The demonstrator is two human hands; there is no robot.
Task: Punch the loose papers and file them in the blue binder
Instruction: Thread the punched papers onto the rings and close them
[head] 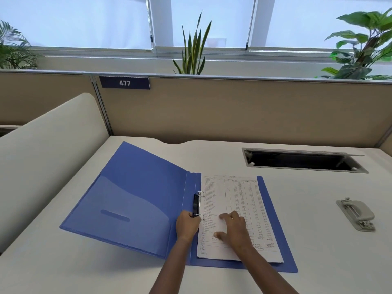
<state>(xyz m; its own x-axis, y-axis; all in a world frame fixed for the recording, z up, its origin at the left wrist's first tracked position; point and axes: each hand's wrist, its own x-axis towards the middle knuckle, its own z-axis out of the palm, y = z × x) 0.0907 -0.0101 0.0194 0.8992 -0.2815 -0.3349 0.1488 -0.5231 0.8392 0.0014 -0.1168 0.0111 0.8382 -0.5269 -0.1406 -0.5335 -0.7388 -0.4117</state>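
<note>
The printed papers (237,217) lie on the right-hand inner cover of the open blue binder (135,200), their left edge at the ring mechanism (198,205) along the binder's spine, so the punching looks finished and the filing nearly so. The left hand (187,224) is curled shut around the near end of that mechanism, apparently working the rings, while the right hand (233,228) rests flat on the sheets just right of the rings, fingers spread, pinning them. What seems left is closing the rings and folding the cover over. The grey hole punch (356,214) sits idle on the desk (307,251), well to the binder's right. Whether the rings stand open or closed, and whether the holes sit on them, is too small to tell; the print is unreadable.
</note>
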